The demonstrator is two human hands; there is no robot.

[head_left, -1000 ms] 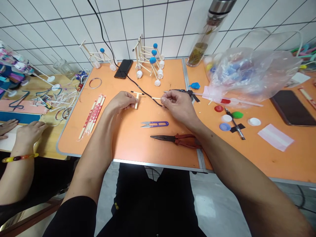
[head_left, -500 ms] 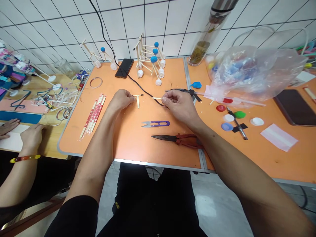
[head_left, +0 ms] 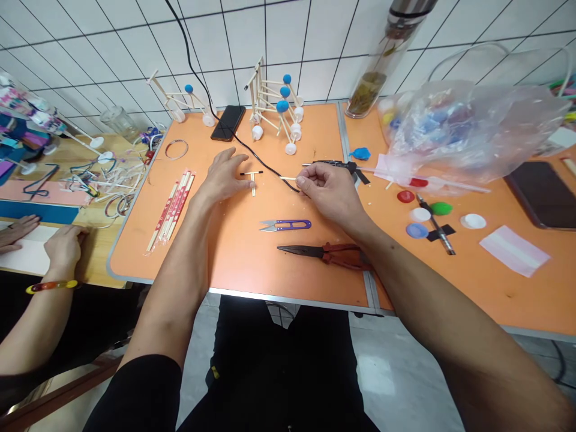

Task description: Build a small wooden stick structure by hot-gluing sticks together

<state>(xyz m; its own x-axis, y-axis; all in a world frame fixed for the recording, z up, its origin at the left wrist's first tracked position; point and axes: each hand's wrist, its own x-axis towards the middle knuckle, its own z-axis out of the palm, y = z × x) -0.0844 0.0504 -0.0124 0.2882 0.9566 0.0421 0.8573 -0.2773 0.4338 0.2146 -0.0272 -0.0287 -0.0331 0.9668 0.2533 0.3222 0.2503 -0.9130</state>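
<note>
My left hand (head_left: pixel 225 175) is open over the orange table, fingers spread. Its thumb tip lies at the upright of a small T-shaped piece of wooden sticks (head_left: pixel 252 177), whose crossbar has black ends; whether it touches I cannot tell. My right hand (head_left: pixel 324 187) pinches a short, pale wooden stick (head_left: pixel 287 177) that points left, beside a black cable (head_left: pixel 256 157). Nearer to me lie purple thread snips (head_left: pixel 288 225) and red-handled long-nose pliers (head_left: pixel 321 253). Paper-wrapped chopsticks (head_left: pixel 173 210) lie left of my left forearm.
Stick frames with white wheels and blue balls (head_left: pixel 276 105) stand by the wall, near a phone (head_left: pixel 228 123). A tall glass bottle (head_left: pixel 371 84) and a plastic bag (head_left: pixel 468 126) are at the back right. Bottle caps (head_left: pixel 420 214) lie right. Another person's hands (head_left: pixel 63 246) rest at the left.
My left hand has let go of the T-shaped stick piece and spread its fingers, uncovering the crossbar's left end. My right hand keeps its pinch on the wooden stick.
</note>
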